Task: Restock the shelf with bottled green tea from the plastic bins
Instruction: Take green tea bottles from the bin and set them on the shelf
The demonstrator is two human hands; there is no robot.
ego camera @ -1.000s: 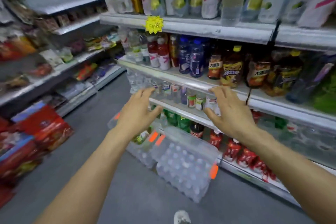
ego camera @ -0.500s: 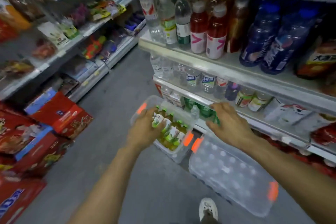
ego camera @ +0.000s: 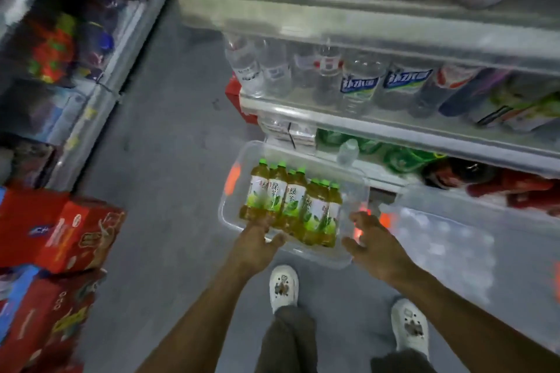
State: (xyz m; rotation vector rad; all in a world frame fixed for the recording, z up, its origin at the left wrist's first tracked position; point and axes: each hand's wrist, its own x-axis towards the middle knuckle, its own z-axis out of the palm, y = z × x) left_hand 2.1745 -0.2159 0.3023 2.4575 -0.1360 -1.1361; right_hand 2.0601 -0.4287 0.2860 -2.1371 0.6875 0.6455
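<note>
On the floor at six o'clock of the shelf (ego camera: 394,133) sits the clear plastic bin (ego camera: 225,215), green tea bottles (ego camera: 291,203) upright inside. At the bin's seven o'clock the left hand (ego camera: 257,239) has its grip spread, fingers touching the bottle bases, holding nothing. At four o'clock the right hand (ego camera: 372,242) is loosely curled on the rim, empty too. Full bottles look heavy, rigid, slick; best gripped around the labelled body.

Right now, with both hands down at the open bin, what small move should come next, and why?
Probably close the left hand around the nearest green tea bottle: its fingers already touch the cluster, nothing is gripped, and the right hand rests on the bin rim.
</note>
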